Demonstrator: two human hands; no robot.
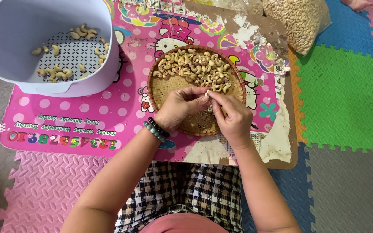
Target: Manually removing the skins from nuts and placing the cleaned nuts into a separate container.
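Note:
A round woven tray [160, 96] holds a heap of cashew nuts [195, 67] at its far side. Over the tray's near half, my left hand [180, 108] and my right hand [232, 114] meet, both pinching one small pale cashew nut [207, 92] between fingertips. My left wrist wears two bead bracelets [156, 128]. A pale lilac plastic basin [44, 43] stands at the far left with several peeled cashews [59, 71] on its perforated bottom.
The tray and basin rest on a low pink cartoon-printed table [87, 112] with a worn, peeling right part. A clear bag of cashews [298, 19] lies at the far right. Foam puzzle floor mats [346, 99] in green, grey and pink surround the table.

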